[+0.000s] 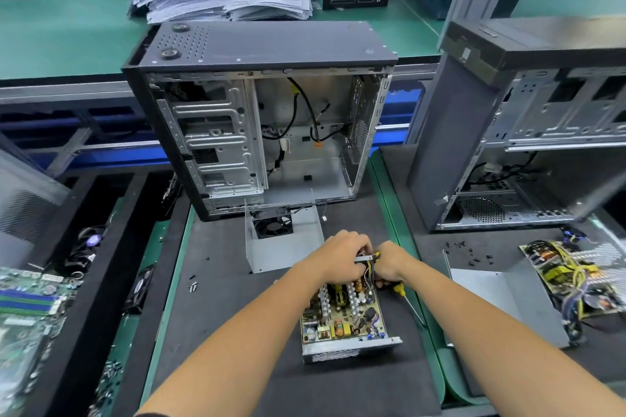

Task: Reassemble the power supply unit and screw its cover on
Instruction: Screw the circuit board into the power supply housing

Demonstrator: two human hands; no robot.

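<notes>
Both hands curl around wires at the board's far end, apparently pinching them. Tuck them below the rim before fitting the cover.

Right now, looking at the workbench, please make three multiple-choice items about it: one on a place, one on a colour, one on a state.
1. Where does the cover with the fan lie?
A. Between the hands and the open computer case
B. On the paper stack
C. Inside the case

2. What colour is the screwdriver handle?
A. Blue
B. Yellow
C. Red

3. How is the power supply unit?
A. Closed
B. Open, circuit board showing
C. Mounted in the case

Answers: 1 A, it sits on the mat before the case. 2 B, yellow shows below the right hand. 3 B, components are bare beneath the left hand.
</notes>
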